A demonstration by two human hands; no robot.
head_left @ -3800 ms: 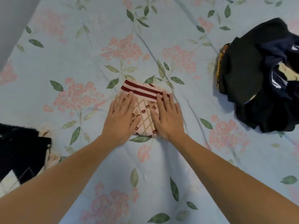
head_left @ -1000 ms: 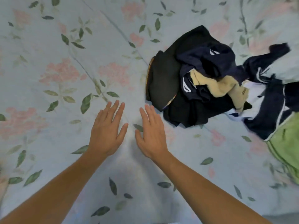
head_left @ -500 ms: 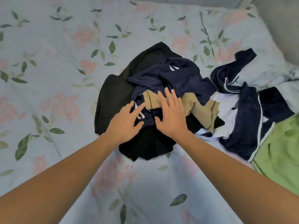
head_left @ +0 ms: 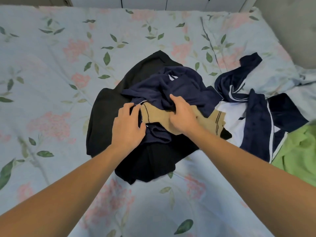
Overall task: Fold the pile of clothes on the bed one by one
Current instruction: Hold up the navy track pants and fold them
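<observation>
Right hand (head_left: 182, 117): fingers curled into the navy garment (head_left: 179, 86) atop the pile of clothes (head_left: 153, 151) mid-bed (head_left: 51, 74); left hand (head_left: 127, 127): fingers bent, gripping the navy hem beside the tan garment (head_left: 159, 115). Risk, judged: layers lie tangled, so lifting the navy piece may drag tan or black cloth along and scatter the heap. Writing: none legible; white stripe marks only.

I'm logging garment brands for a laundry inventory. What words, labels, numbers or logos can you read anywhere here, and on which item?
None can be read.
Navy garment: small white mark near the top, only slanted stripes, no letters.
Tan garment: dark stitched lines, no text.
Floral bedsheet: printed flowers and leaves only.
</observation>
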